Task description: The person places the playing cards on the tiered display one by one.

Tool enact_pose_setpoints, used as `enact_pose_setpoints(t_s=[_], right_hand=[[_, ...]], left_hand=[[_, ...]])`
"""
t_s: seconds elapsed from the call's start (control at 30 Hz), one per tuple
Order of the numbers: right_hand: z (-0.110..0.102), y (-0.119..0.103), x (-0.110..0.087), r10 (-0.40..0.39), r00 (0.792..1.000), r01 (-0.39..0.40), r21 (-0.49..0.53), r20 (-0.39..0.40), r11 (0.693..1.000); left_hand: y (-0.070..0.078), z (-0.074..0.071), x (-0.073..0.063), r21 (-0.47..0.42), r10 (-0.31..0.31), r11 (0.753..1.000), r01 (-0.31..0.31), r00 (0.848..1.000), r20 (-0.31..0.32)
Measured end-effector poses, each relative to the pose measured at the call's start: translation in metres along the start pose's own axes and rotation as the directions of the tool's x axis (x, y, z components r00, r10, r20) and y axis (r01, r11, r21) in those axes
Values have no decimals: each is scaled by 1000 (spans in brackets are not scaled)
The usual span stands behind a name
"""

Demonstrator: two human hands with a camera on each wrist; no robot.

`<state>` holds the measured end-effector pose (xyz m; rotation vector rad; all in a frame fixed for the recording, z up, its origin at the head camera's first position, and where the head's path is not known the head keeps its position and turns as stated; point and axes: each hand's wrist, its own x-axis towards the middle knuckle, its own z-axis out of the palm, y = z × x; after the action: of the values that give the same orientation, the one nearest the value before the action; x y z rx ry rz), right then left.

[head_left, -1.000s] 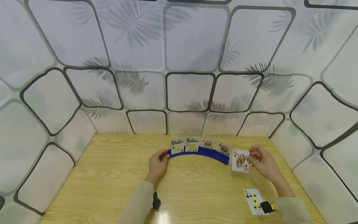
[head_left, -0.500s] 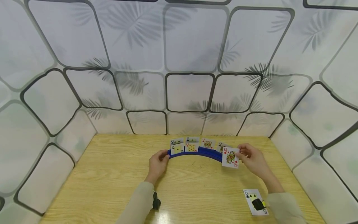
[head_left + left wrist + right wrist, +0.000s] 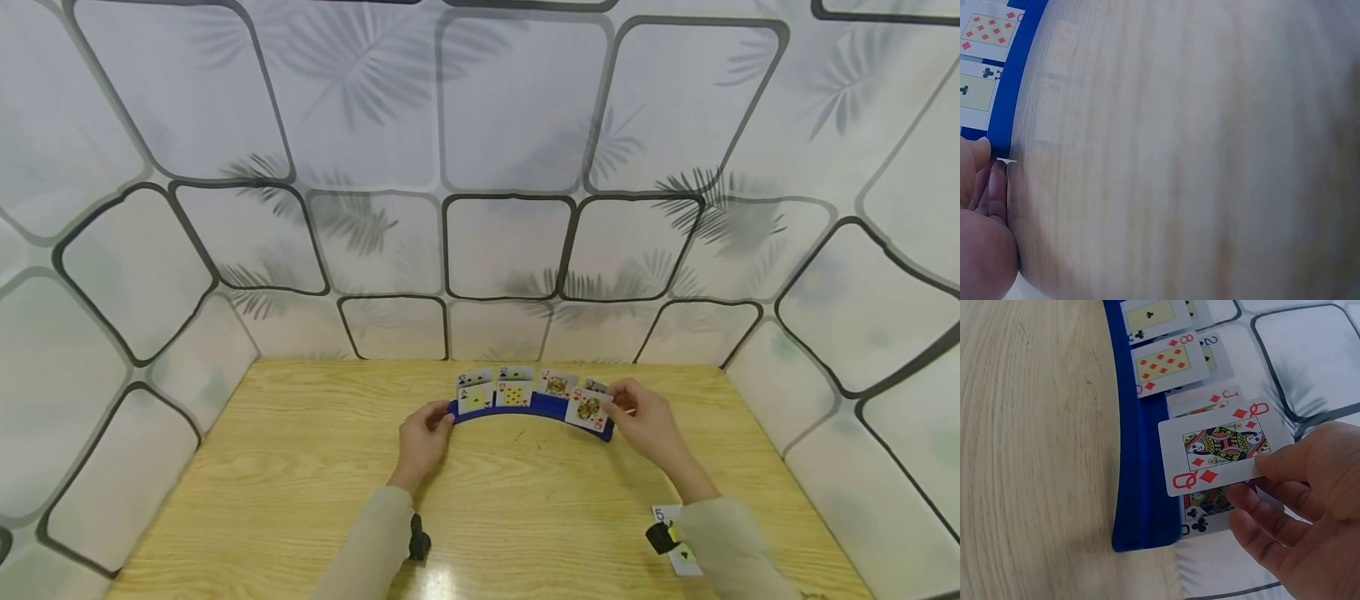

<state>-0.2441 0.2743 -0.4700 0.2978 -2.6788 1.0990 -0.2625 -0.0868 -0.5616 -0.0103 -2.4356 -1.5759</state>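
Observation:
My left hand (image 3: 423, 437) pinches the left end of a curved blue card holder (image 3: 517, 409) between thumb and fingers. In my right hand (image 3: 647, 422), thumb and fingertips grip the queen of diamonds (image 3: 1222, 447), tilted just in front of the holder's right half. Whether its lower edge touches the groove, I cannot tell. Behind it a jack of diamonds (image 3: 1207, 403) and a face card with club marks (image 3: 1204, 506) stand partly covered. At the left, a clubs card (image 3: 476, 398) and the eight of diamonds (image 3: 514, 394) stand in front of two further cards.
A card marked 5 with clubs (image 3: 687, 563) lies on the wooden table (image 3: 300, 483) at the lower right, partly hidden under the right wrist's black camera (image 3: 662, 537). A patterned curtain wall (image 3: 495, 250) rises behind the table and on both sides.
My right hand has carried the queen of diamonds leftward from beyond the holder's right end to over its right half, now covering most of the clubs face card. The left hand has stayed still.

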Motion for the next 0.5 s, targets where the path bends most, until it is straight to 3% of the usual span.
enact_pose_setpoints(t_s=[0.5], right_hand=[[28,-12,4,-9,1000,9,16,-20,1000]], left_hand=[[-1,0,0,-13,3,1000,-3,1000,11]])
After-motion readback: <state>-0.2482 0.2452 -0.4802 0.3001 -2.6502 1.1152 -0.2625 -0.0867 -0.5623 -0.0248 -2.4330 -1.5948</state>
